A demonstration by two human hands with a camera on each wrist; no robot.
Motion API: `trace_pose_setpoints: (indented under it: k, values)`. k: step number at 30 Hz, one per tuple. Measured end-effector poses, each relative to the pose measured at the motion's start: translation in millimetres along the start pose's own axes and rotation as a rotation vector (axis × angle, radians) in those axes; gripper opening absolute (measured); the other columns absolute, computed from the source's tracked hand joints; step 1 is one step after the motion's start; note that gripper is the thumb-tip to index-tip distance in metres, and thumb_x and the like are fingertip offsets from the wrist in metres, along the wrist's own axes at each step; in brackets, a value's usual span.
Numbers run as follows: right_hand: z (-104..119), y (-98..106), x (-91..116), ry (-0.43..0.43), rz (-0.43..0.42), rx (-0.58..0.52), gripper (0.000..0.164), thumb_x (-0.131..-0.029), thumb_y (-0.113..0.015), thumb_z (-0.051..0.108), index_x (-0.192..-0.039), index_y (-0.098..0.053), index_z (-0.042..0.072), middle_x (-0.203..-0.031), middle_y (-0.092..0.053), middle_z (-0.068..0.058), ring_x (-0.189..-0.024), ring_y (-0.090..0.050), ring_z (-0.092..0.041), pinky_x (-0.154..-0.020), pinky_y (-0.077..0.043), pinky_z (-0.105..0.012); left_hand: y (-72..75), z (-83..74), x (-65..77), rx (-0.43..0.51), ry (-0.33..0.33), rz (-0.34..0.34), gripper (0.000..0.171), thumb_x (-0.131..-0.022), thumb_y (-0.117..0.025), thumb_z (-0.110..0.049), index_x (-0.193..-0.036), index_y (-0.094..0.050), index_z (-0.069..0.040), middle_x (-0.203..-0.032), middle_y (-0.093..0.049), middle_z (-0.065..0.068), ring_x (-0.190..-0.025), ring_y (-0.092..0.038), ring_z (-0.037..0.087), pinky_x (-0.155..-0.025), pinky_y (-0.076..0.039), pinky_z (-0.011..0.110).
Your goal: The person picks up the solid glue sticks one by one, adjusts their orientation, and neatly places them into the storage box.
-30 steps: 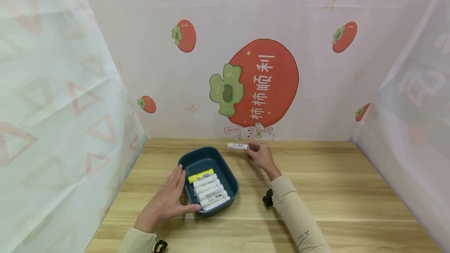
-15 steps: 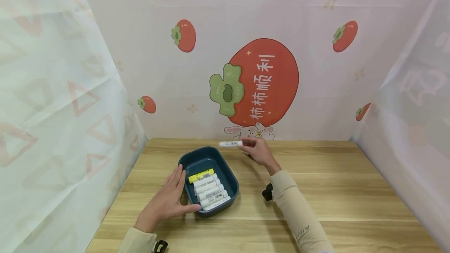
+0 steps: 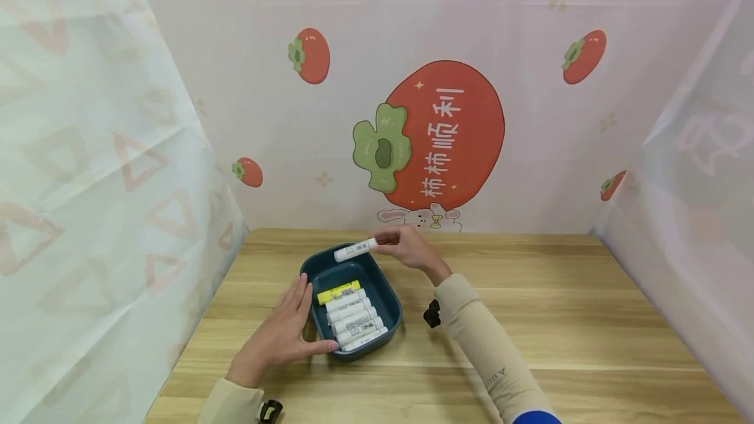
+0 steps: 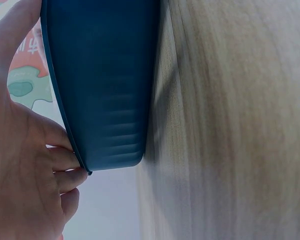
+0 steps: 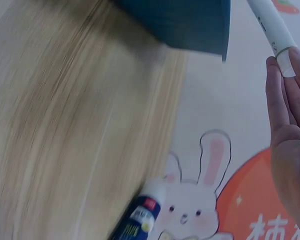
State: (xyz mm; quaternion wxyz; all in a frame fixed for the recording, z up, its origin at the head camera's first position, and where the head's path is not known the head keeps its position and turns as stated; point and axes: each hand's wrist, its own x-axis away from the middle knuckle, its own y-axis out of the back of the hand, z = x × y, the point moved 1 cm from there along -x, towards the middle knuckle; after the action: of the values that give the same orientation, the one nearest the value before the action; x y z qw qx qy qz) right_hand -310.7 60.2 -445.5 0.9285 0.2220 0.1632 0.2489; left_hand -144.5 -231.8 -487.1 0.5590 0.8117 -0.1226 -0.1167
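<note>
My right hand (image 3: 409,248) pinches one end of a white glue stick (image 3: 355,250) between thumb and fingertips. The stick is held nearly level over the far edge of a dark blue rectangular box (image 3: 391,300). Along the left side of this box lies my left hand (image 3: 281,335), its extended fingers at the rim and its thumb at the near corner. Inside the box, a yellow glue stick (image 3: 337,293) lies beside several white glue sticks (image 3: 353,326), roughly parallel, while the box's far part shows bare floor.
In the right wrist view a dark blue tube with a white cap (image 5: 137,220) lies at the back of the wooden table (image 3: 530,319). A printed cloth backdrop (image 3: 283,123) stands behind the table, with further cloth at both sides.
My right hand has carried the white glue stick leftward, from beyond the box's right side to over its far edge. My left hand and the box have stayed put.
</note>
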Motion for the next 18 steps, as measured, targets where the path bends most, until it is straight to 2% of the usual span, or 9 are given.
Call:
trace_pose_setpoints:
  k: [3, 9, 18]
  values:
    - [4.5, -8.5, -5.1, 0.014, 0.05, 0.006, 0.032, -0.099, -0.076, 0.015, -0.13, -0.075, 0.007, -0.119, -0.078, -0.01, -0.098, -0.073, -0.022, -0.09, -0.064, -0.031, -0.1, -0.5, 0.0, 0.002, 0.001, 0.002, 0.132, -0.082, -0.068, -0.082, -0.165, -0.02, 0.009, -0.176, -0.009, 0.028, -0.163, -0.017, 0.047, -0.129, -0.028, 0.063]
    - [10.1, -22.4, -14.6, 0.039, 0.126, 0.05, 0.024, -0.1, -0.075, 0.016, -0.123, -0.078, 0.012, -0.119, -0.079, -0.006, -0.098, -0.072, -0.014, -0.091, -0.063, -0.03, -0.4, -1.1, -0.2, 0.003, -0.004, -0.005, 0.132, -0.082, -0.069, -0.082, -0.165, -0.02, 0.009, -0.176, -0.007, 0.029, -0.163, -0.015, 0.047, -0.129, -0.027, 0.062]
    - [14.5, -39.2, -25.3, 0.079, 0.235, 0.127, 0.022, -0.1, -0.072, 0.009, -0.122, -0.078, 0.007, -0.116, -0.08, -0.007, -0.095, -0.072, -0.012, -0.088, -0.063, -0.027, -0.5, -0.4, -0.2, 0.002, -0.002, 0.001, 0.131, -0.082, -0.069, -0.081, -0.165, -0.02, 0.009, -0.176, -0.008, 0.029, -0.164, -0.015, 0.046, -0.129, -0.027, 0.062]
